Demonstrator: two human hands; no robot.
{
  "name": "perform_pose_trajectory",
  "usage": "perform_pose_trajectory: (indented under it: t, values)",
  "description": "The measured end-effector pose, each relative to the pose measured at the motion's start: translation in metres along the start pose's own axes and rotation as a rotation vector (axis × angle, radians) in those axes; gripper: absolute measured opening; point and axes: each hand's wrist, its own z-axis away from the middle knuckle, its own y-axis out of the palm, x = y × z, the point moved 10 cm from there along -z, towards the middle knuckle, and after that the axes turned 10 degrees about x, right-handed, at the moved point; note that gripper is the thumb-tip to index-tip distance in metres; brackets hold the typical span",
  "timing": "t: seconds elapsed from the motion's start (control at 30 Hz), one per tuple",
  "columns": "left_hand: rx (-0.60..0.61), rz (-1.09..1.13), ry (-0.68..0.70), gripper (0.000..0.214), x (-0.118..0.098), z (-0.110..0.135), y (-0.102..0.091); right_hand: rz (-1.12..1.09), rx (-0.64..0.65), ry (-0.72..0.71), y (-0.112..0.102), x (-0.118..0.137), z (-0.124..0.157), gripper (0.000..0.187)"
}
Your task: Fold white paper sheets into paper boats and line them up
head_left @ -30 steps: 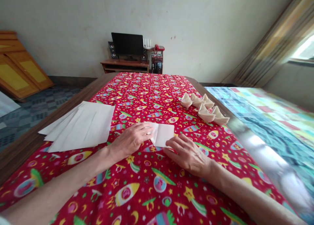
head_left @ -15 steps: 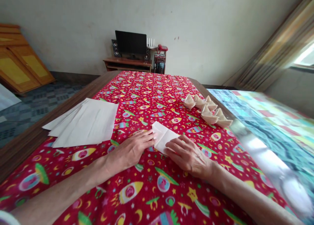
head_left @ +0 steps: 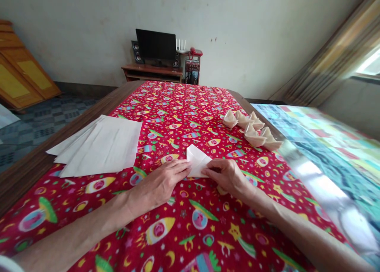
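Observation:
A small folded piece of white paper [head_left: 197, 160] lies on the red patterned tablecloth, with creases across it. My left hand [head_left: 168, 179] rests at its left edge, fingers stretched out and fingertips laid flat on the paper; the thumb is hidden. At the paper's lower right corner, my right hand [head_left: 228, 176] pinches the edge between thumb and curled fingers. Off to the left is a fanned stack of white paper sheets [head_left: 103, 147]. Several folded paper boats [head_left: 253, 134], pointed and cream-coloured, sit grouped at the right side of the table.
The tablecloth [head_left: 166, 240] covers most of a dark wooden table [head_left: 92, 119]. A bed [head_left: 329, 145] adjoins the right side. Beyond the far end stand a monitor [head_left: 156, 44] on a desk and a red telephone [head_left: 196, 51]. A wooden cabinet [head_left: 26, 72] is far left.
My right hand has risen from lying on the paper to pinching its right corner. Less of the paper's lower right part shows, and its outline is more triangular. My left hand stays at the left edge.

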Motion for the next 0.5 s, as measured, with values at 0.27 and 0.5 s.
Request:
perform_pose_trajectory:
  t: [0.27,0.5]
  values:
    - [0.000,0.091,0.008,0.046,-0.0057,-0.0029,-0.0058,0.068,-0.036,0.133,-0.0009,-0.0124,-0.0079,0.023]
    - [-0.005,0.105,0.014,0.047,-0.0085,-0.0029,-0.0058,0.112,-0.059,0.175,-0.0013,-0.0134,-0.0075,0.024]
